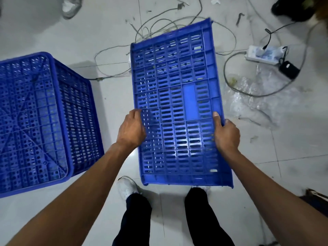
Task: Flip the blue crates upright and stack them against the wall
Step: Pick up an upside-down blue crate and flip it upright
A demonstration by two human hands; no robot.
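Above the person's feet, the held crate is gripped mid-turn, left hand and right hand each clamped on a long edge; another blue crate sits upside down at left. Best to keep both grips level and clear of the loose cables beyond.

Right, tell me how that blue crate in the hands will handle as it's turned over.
The held crate probably stays stiff: its ribbed lattice shows no sag between the left hand and right hand. It's likely light, being mostly slots. Broad and gripped at the edges, it may swing awkwardly.
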